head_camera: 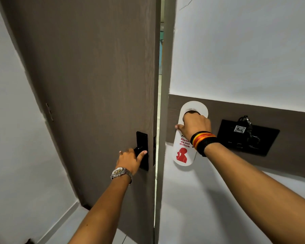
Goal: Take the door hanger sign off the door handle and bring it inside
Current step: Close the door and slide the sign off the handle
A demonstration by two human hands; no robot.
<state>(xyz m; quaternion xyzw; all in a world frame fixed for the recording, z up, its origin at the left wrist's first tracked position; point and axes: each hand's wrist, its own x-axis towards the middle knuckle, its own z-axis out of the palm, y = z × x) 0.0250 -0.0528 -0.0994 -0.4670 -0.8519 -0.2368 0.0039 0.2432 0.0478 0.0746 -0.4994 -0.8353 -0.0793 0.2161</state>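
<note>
The white door hanger sign [184, 155], printed in red with "Please do not disturb" and a figure, is held upright in front of the wall to the right of the door edge. My right hand [195, 125] grips it just below its round top hole. My left hand [130, 160], with a wristwatch, is wrapped around the black door handle [142, 150] on the brown door [95, 85]. The door stands slightly ajar, with a narrow gap at its right edge.
A black wall plate [246, 138] with a tagged key cord hangs on the brown wall band to the right of the sign. The white door frame [164, 103] stands between door and wall. A white wall lies at the left, with pale floor tiles below.
</note>
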